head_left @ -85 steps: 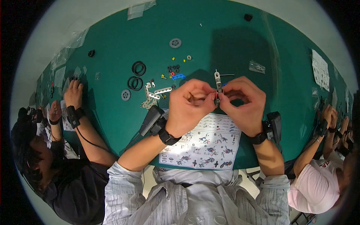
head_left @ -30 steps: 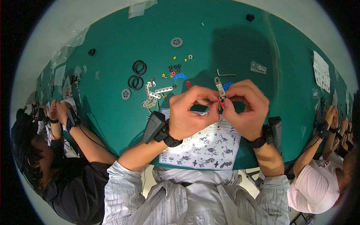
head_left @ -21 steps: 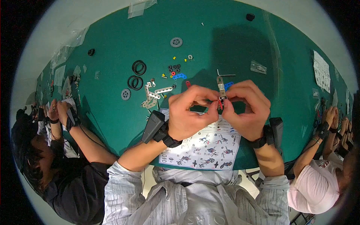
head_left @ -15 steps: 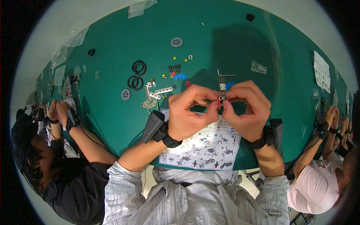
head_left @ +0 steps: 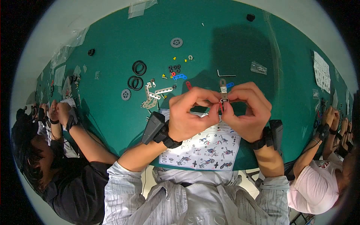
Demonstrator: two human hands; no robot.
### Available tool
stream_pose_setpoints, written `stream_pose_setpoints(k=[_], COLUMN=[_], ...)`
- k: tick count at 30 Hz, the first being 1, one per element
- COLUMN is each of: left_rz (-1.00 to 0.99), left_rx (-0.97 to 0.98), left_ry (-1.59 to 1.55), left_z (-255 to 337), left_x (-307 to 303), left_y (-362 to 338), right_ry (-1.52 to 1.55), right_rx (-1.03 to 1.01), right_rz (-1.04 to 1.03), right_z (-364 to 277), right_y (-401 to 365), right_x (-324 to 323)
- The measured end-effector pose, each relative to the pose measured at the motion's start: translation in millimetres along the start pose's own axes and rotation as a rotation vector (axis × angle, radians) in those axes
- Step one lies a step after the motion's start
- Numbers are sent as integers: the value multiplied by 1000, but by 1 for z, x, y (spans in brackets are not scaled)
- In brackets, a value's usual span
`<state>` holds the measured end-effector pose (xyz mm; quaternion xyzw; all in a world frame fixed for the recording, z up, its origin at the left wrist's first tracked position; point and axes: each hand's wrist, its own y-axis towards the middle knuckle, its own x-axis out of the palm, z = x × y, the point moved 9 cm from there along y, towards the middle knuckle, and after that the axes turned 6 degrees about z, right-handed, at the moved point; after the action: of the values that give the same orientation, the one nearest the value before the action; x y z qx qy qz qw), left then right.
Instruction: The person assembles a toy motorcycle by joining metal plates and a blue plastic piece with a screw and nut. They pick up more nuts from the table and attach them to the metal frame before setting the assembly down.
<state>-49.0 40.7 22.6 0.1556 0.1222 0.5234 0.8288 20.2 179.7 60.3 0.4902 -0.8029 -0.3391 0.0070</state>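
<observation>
Both hands are pinched shut on one small assembly, held just above the worktop [head_left: 232,37] at the top edge of the instruction sheet [head_left: 202,148]. Fingertips of the left hand [head_left: 189,114] and right hand [head_left: 245,112] meet on a metal strip [head_left: 223,88] with a red piece [head_left: 221,107] at its lower end. Over the last second the strip has swung from a leftward lean to upright, so the fingers seem to be working the red piece round. The hex key [head_left: 225,74] lies just beyond, untouched.
</observation>
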Motion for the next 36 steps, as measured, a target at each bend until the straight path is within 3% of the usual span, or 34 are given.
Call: stream_pose_setpoints(k=[7,25,36], left_rz=[-9,-31,-32], left_rx=[-24,8,-77], left_ry=[-6,12,-48], left_z=[0,0,-4], left_x=[0,1,2], left_y=[0,-1,-1], right_ry=[-140,-92,-108], right_rx=[-97,-82,-78], right_rz=[-4,-10,-20], right_z=[-14,-12,-12], right_y=[0,1,2], right_x=[-4,-3,-4])
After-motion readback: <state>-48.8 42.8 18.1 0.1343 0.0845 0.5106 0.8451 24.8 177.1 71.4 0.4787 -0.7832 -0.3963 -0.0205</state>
